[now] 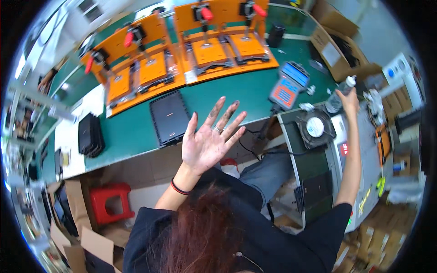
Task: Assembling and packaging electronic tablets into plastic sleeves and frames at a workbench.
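My left hand [207, 141] is raised in front of me, palm up, with its fingers spread and nothing in it. Dark smudges mark its fingertips, and a ring sits on one finger. Out at the far right, my right hand [349, 102] is closed around the neck of a clear plastic bottle [333, 104] with a white top. The bottle is by the fan [315, 127], at the back of the grey side bench. Beyond my left hand, a flat black rectangular panel [169, 117] lies at the green table's front edge.
Orange clamping fixtures [207, 52] with red-handled clamps line the back of the green table [218, 102]. A grey handheld device [289, 85] lies right of them. Stacked black cases [91, 135] stand at left. A red stool [111, 203] is below, and an open cardboard box [337, 45] stands back right.
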Demonstrator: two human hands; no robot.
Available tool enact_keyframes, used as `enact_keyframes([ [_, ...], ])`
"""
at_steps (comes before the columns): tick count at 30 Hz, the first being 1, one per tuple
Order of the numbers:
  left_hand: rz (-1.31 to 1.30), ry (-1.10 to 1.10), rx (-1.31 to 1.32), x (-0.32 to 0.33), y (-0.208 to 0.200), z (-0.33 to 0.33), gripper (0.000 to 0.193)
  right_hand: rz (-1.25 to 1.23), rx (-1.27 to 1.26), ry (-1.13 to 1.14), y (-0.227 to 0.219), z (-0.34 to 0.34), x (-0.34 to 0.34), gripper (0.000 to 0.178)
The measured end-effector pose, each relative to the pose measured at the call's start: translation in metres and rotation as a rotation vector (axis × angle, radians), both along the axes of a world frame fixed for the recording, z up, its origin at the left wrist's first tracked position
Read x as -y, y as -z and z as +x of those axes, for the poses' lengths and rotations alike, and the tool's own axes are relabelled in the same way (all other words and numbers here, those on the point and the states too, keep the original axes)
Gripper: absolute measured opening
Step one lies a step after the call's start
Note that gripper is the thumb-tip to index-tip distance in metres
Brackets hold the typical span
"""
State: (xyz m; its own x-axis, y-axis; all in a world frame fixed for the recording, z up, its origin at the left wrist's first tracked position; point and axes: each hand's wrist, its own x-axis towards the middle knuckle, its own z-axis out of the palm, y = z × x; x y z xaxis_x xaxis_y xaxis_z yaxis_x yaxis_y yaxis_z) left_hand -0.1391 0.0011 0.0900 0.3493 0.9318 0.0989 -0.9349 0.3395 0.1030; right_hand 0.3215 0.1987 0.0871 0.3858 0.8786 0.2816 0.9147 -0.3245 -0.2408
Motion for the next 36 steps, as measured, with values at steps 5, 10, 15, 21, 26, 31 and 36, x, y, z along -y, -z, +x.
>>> enact_keyframes([
  [5, -0.030, -0.252, 0.084, 0.031, 0.011, -0.016, 0.061, 0.575, -0.337, -0.769, -0.070, -0.103, 0.012, 0.054],
  [10, -0.107, -0.572, 0.320, 0.079, 0.029, -0.048, 0.063, -0.113, -0.846, -1.083, -0.089, -0.274, 0.074, 0.057],
  [15, -0.147, -0.897, 0.172, 0.139, 0.072, -0.104, 0.048, -0.628, -0.513, -1.631, -0.028, -0.413, 0.177, 0.056],
  [21, -0.283, -0.950, -0.034, 0.208, 0.142, -0.153, 0.048, -1.117, -0.359, -1.658, 0.052, -0.500, 0.247, 0.059],
  [26, -0.445, -0.980, -0.165, 0.226, 0.181, -0.185, 0.051, -1.329, -0.353, -1.595, 0.105, -0.541, 0.265, 0.074],
  [31, -0.569, -0.947, -0.154, 0.230, 0.221, -0.202, 0.052, -1.416, -0.316, -1.514, 0.136, -0.565, 0.263, 0.076],
  [36, -0.601, -0.906, -0.168, 0.230, 0.232, -0.207, 0.051, -1.414, -0.279, -1.509, 0.154, -0.572, 0.262, 0.078],
])
